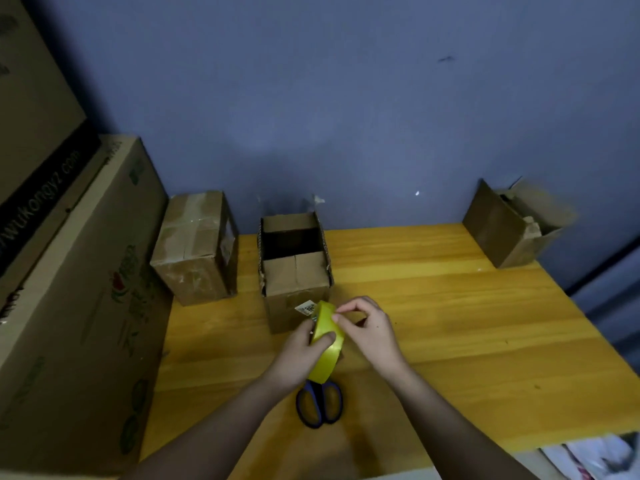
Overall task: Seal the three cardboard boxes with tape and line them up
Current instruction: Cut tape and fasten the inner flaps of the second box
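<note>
A yellow tape roll [325, 344] is held upright above the wooden table [450, 306]. My left hand [301, 355] grips the roll from the left, thumb across its band. My right hand [367, 327] pinches at the roll's upper edge with thumb and fingertips. Just behind the roll stands a small cardboard box [294, 271] with its top flaps open. A closed box [197, 247] with clear tape on it lies to its left. A third box [509, 226] with loose flaps sits tilted at the table's far right corner.
Blue-handled scissors [320, 403] lie on the table under my hands. Large printed cartons [69, 289] are stacked along the left side. A blue-grey wall [346, 98] rises behind the table. White papers [599, 455] show at the bottom right.
</note>
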A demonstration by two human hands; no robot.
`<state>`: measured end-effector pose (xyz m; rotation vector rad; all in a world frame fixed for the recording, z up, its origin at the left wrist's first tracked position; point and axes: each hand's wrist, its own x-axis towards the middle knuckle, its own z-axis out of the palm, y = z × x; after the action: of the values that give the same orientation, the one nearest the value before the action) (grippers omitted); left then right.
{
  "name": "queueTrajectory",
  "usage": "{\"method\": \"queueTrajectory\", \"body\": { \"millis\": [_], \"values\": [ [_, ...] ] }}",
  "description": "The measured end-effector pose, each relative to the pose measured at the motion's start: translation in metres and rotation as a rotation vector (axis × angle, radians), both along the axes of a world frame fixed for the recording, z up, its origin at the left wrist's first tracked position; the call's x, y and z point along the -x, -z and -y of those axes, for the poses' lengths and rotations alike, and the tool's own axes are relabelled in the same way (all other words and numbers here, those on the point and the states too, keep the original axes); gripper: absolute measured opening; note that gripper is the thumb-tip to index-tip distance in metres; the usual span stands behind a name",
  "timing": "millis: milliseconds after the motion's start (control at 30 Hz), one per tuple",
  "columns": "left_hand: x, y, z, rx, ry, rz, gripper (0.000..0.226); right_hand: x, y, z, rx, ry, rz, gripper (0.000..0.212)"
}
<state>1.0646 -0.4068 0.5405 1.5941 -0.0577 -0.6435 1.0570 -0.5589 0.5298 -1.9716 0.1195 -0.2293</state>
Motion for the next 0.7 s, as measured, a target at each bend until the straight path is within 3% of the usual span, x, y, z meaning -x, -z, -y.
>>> {"method": "queueTrajectory", "body": {
  "millis": [133,267,433,600,700],
  "values": [
    [-0.008,-0.011,0.011,-0.014,0.071,0.069,0.023,-0.010,-0.007,0.016,0.011,0.068,-0.002,0.021],
    [-0.016,-0.013,0.017,-0.093,0.149,0.197,0.017,-0.011,-0.008,0.023,0.260,0.204,0.058,0.012],
    [-0.021,-0.011,0.028,-0.114,0.170,0.172,0.016,-0.005,-0.003,0.026,0.640,0.289,0.167,0.016],
    [-0.024,-0.008,0.033,-0.038,0.156,0.028,0.024,-0.009,0.000,0.032,0.755,0.206,0.217,0.018],
    [-0.027,-0.007,0.033,-0.056,0.173,0.023,0.017,-0.008,0.005,0.033,0.777,0.197,0.223,0.018]
  ]
}}
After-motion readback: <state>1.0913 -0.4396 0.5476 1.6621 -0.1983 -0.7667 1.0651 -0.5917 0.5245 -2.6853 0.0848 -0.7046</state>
